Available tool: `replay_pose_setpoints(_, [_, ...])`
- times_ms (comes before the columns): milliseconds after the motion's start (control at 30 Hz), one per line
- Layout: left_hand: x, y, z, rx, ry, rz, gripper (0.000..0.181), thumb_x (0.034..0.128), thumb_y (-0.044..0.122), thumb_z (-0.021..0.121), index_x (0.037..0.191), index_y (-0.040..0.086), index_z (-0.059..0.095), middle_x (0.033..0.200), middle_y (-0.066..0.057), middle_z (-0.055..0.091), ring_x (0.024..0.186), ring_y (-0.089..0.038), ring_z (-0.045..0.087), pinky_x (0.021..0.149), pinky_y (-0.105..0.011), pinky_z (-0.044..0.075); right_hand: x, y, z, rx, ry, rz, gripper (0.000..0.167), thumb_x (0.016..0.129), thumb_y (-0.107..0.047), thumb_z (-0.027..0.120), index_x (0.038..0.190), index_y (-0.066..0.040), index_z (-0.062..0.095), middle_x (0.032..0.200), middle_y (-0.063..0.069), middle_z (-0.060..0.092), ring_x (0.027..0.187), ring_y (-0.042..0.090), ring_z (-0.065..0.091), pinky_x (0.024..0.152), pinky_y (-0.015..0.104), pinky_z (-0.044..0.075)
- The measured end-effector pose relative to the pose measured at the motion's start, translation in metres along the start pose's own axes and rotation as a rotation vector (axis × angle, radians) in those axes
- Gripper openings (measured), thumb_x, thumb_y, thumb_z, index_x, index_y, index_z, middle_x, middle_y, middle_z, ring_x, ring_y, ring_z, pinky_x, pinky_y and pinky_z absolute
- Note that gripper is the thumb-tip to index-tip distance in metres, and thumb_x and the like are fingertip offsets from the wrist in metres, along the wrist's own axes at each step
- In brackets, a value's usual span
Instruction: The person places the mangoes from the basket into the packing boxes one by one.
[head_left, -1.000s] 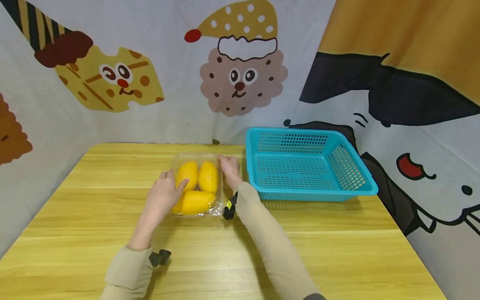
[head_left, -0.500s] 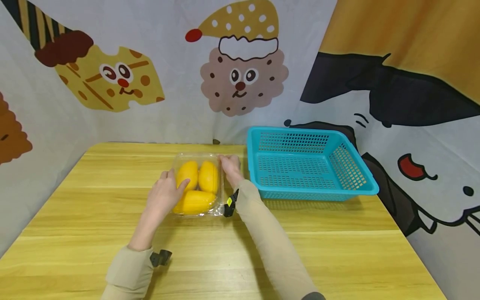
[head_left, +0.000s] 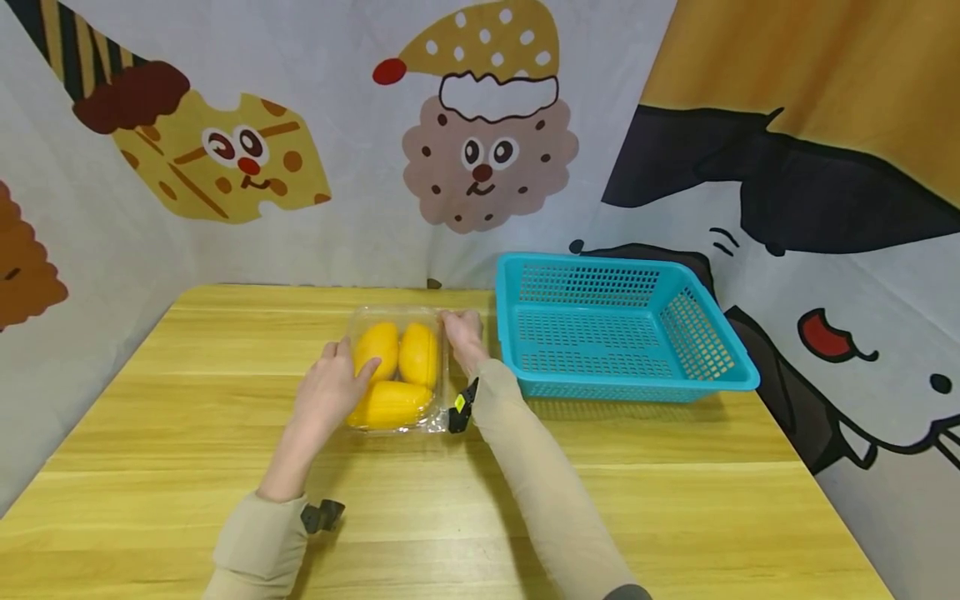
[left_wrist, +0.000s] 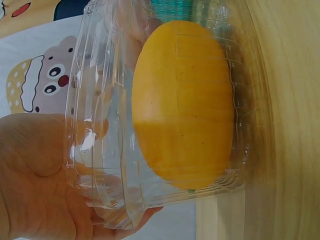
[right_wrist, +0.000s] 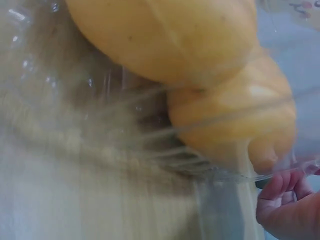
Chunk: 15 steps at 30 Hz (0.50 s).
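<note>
A clear plastic clamshell box [head_left: 396, 313] lies on the table with three oval yellow fruits [head_left: 418, 356] inside. My left hand [head_left: 326, 387] holds its left side, the thumb laid over the lid and the fingers reaching round the edge. At the far right corner, my right hand [head_left: 463, 337] pinches the rim with curled fingers. The left wrist view shows one yellow fruit [left_wrist: 182, 107] through the clear wall, with the palm beside the lid. In the blurred right wrist view, the curled fingers [right_wrist: 282, 185] meet the box's edge. The lid looks down over the fruits.
A blue perforated plastic basket [head_left: 600, 387] stands right of the box, close to my right hand, with nothing visible inside. The wooden table [head_left: 420, 517] ends at a cloth [head_left: 345, 250] with cartoon prints behind and at the sides.
</note>
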<state>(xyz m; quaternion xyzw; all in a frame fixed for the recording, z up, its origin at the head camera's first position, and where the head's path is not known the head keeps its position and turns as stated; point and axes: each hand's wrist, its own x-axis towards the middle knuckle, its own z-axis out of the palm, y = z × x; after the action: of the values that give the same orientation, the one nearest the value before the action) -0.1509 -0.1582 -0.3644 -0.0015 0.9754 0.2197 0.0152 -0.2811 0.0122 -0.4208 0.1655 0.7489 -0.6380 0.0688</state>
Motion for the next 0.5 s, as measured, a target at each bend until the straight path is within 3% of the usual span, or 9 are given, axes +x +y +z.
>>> replay_pose_setpoints(500, [-0.0001,-0.0003,-0.0028,-0.035,-0.022,-0.010,0.069,0.0995,0.035,0.045,0.140,-0.017,0.026,0.136,-0.041,0.037,0.118,-0.055,0.046,0.096,-0.061,0.044,-0.0008,0.0053,-0.0019,0.043,-0.074,-0.019,0.034,0.086,-0.014,0.053,0.054,-0.016,0.039,0.052,-0.001,0.029,0.053,0.017,0.027,0.057,0.030,0.030])
